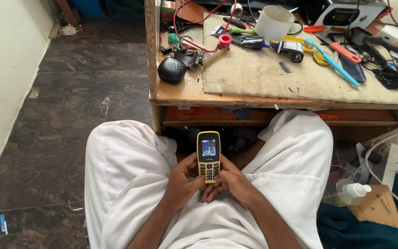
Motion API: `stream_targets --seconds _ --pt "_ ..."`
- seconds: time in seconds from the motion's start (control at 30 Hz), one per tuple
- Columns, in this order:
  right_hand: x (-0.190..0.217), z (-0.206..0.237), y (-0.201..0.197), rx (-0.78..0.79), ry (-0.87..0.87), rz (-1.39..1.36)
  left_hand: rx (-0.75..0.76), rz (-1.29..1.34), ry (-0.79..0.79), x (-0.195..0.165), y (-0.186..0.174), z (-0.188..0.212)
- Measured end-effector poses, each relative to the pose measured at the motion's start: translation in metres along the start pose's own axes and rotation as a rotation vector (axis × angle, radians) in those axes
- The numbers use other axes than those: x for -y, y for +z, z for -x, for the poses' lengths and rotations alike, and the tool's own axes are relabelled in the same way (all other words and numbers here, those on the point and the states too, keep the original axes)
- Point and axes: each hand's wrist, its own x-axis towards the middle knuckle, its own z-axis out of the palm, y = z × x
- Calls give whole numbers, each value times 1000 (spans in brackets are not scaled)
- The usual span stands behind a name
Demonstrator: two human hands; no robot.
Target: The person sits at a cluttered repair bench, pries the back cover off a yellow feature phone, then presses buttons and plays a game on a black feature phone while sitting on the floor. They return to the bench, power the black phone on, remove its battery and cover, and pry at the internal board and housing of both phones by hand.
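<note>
A small yellow keypad phone (208,154) with a lit colour screen stands upright between my knees, above my lap in white clothes. My left hand (183,182) wraps its left side, with the thumb on the keypad. My right hand (229,182) holds the right side and lower end, its thumb also on the keys. Both hands grip the phone together below the front edge of the workbench.
A wooden workbench (254,94) ahead carries a worn mat, a white tape roll (272,22), a black earbud case (171,70), red wire, a blue-handled tool (335,64) and other tools. A spray bottle (351,192) and cardboard box (377,207) sit at right. Dark floor lies left.
</note>
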Motion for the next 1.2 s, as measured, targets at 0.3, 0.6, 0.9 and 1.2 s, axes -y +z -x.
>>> stream_targets --seconds 0.3,0.6,0.9,1.2 --pt "-1 -1 -6 -26 -1 128 1 147 -72 -2 0 1" --pt "-4 -1 -6 -110 -3 115 64 121 -73 2 2 4" --pt "-3 0 -2 -48 1 57 18 118 -73 -3 -3 3" --pt "-2 -1 -2 -46 20 80 28 125 -45 -8 -2 1"
